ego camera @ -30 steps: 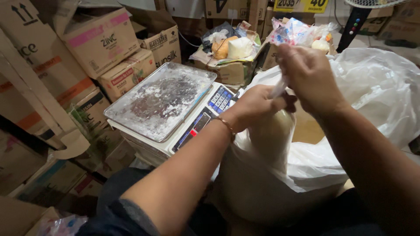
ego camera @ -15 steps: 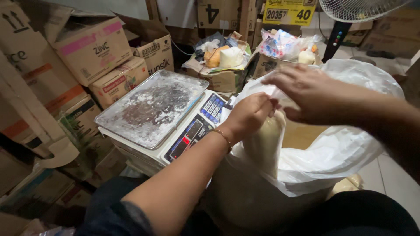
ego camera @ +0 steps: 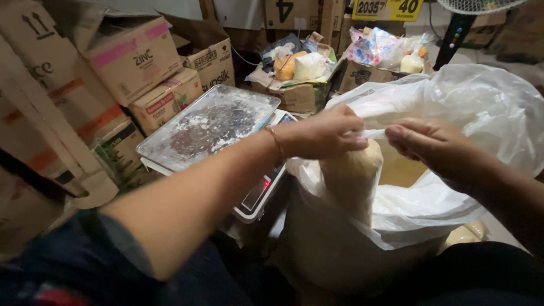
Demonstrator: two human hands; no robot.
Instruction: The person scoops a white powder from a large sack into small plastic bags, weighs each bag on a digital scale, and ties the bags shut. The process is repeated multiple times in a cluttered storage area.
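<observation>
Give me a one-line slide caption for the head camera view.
Left hand and right hand pull the twisted neck of a small filled bag over a large white sack, beside a scale.

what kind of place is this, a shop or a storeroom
Probably the back room of a small shop that repacks bulk goods. Stacked cardboard cartons line the wall, a powder-dusted electronic scale sits beside the person, and both hands are closing a small filled bag over a large sack.

One view only, from my head, tilted down and forward over my lap. Close range: my forearms enter from the bottom edge, left hand [ego camera: 323,136] and right hand [ego camera: 433,147] near frame centre. Scale [ego camera: 215,127] sits left of centre; stacked cartons [ego camera: 133,56] fill the upper left background.
</observation>
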